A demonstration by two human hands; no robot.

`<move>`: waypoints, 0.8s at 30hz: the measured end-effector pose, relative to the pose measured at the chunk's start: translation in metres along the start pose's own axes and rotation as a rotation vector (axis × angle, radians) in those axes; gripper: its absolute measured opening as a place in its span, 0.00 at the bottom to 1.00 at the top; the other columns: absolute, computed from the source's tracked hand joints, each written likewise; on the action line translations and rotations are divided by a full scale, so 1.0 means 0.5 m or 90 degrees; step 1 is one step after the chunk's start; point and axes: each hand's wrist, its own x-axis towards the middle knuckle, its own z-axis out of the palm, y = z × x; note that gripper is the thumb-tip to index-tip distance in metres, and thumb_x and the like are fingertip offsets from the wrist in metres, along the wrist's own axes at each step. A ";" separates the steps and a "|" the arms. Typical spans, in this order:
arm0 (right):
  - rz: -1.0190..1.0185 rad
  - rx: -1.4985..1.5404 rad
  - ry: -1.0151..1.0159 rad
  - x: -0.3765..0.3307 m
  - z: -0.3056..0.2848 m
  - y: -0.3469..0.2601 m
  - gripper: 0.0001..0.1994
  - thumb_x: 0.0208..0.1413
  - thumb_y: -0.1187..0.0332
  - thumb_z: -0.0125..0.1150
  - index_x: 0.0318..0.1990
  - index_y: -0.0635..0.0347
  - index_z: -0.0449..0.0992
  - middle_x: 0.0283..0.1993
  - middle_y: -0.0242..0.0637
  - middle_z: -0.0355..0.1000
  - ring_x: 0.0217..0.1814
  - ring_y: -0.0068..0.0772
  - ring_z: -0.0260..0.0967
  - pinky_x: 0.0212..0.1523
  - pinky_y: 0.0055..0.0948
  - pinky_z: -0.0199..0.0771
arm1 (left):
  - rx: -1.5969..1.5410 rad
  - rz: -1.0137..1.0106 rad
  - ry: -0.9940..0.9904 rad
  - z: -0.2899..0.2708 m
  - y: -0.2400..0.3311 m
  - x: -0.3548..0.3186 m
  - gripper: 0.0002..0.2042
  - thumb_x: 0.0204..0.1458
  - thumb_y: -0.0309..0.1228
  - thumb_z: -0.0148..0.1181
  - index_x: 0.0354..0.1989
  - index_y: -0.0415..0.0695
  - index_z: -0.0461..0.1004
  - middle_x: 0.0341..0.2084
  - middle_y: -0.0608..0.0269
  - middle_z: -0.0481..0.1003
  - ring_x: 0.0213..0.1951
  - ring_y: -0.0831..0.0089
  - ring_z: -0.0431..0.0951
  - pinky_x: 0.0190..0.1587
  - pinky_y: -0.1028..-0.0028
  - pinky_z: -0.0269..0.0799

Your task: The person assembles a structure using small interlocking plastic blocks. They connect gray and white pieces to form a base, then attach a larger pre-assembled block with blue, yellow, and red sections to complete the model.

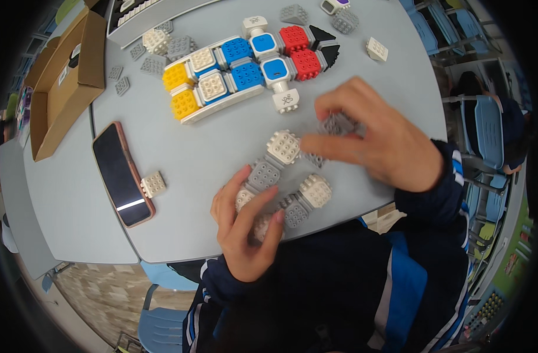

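My left hand (245, 226) curls its fingers round the near-left part of a curved chain of white and grey studded building blocks. In that chain a white block (283, 147), a grey block (264, 175) and another white block (315, 191) show; my fingers partly cover others. At the chain's far-right end, my right hand (381, 135) has thumb and forefinger closed on a grey block (335, 125), which the fingers partly hide. Farther back lies a joined model of yellow, white, blue (246, 75), red (306, 63) and black blocks.
A phone (119, 176) lies at left beside a loose white block (154, 184). An open cardboard box (84, 88) stands at the far left. Loose grey blocks (154, 65) lie behind the model, and a white block (377, 49) at back right. Blue chairs (485, 132) stand beyond the table.
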 end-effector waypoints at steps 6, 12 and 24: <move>0.058 0.059 0.056 -0.060 0.075 0.009 0.20 0.45 0.80 0.66 0.47 0.47 0.83 0.47 0.34 0.69 0.47 0.36 0.68 0.40 0.29 0.74 | 0.032 0.036 -0.090 -0.012 0.004 0.032 0.28 0.37 0.29 0.78 0.53 0.45 0.79 0.66 0.45 0.64 0.61 0.52 0.67 0.65 0.59 0.57; 0.012 -0.001 0.092 -0.060 0.115 0.026 0.21 0.42 0.79 0.66 0.47 0.48 0.84 0.46 0.33 0.73 0.47 0.36 0.69 0.45 0.35 0.70 | 0.039 0.069 -0.104 0.000 0.003 0.048 0.37 0.34 0.37 0.82 0.58 0.44 0.75 0.68 0.44 0.61 0.66 0.48 0.63 0.67 0.55 0.55; -0.163 0.111 0.168 -0.058 0.155 0.006 0.12 0.42 0.70 0.68 0.37 0.59 0.83 0.39 0.31 0.75 0.45 0.36 0.71 0.49 0.46 0.67 | -0.093 0.116 0.006 0.007 -0.023 0.033 0.48 0.33 0.34 0.84 0.66 0.35 0.63 0.66 0.37 0.61 0.67 0.49 0.65 0.68 0.56 0.61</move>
